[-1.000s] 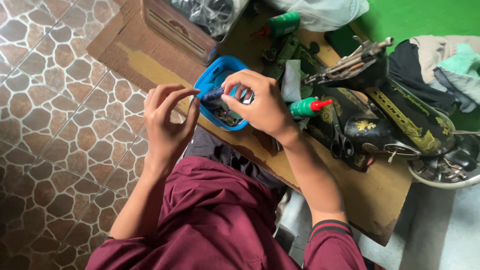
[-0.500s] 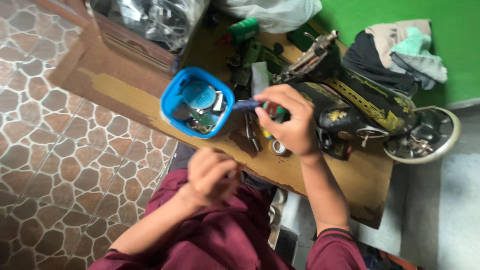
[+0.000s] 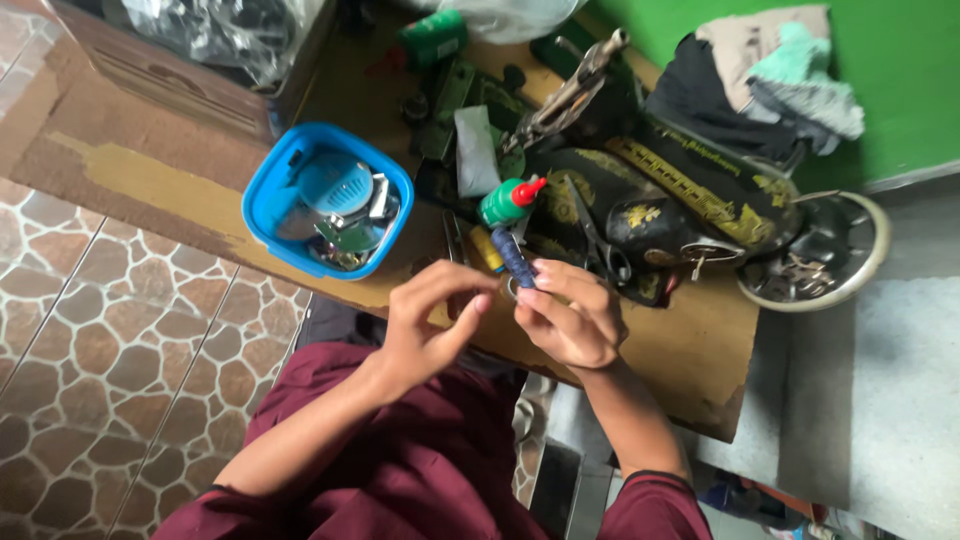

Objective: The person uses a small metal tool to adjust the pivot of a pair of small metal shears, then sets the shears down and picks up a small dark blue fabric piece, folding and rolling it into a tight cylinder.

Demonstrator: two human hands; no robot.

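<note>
Right hand (image 3: 570,320): we see its grip closed on a small dark-blue thread spool (image 3: 513,258).
Left hand (image 3: 430,325): fingers curled, empty, at spool's 8 o'clock.
Spool: above worn wooden surface (image 3: 690,350).
Risk: we judge a loose pinch could drop it floorward.

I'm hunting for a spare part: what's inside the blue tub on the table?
The blue tub holds a round light-blue slotted piece and several small metal parts heaped together. Whatever lies beneath that heap is covered.
</note>
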